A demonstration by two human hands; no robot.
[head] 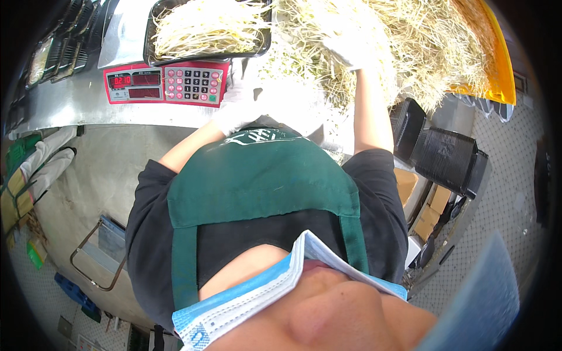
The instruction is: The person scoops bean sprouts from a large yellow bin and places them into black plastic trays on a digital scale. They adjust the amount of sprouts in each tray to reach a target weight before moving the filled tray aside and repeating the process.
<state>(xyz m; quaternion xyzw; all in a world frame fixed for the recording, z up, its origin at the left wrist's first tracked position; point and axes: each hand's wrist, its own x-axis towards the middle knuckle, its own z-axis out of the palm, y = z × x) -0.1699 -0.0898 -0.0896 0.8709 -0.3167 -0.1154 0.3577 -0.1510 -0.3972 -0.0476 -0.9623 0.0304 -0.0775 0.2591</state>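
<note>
A black plastic tray point(151, 46) heaped with bean sprouts point(206, 30) rests on a red digital scale point(223, 70) with a lit display. My left hand point(239, 98), in a white glove, is beside the scale's right end, just below the tray's corner. Its fingers are hard to make out in the glare. On the right, a large loose pile of bean sprouts point(421, 48) spreads over the worktop. My right hand point(344, 48), also gloved in white, reaches into the near side of this pile. Bright light washes out its fingers, so any grip is unclear.
Black packing trays point(72, 48) stand at the left on the metal worktop point(57, 105). A yellow crate point(505, 70) holds sprouts at the right edge. Below it are stacked black trays point(445, 153) and cardboard boxes point(432, 213). A metal-framed item point(103, 250) is at lower left.
</note>
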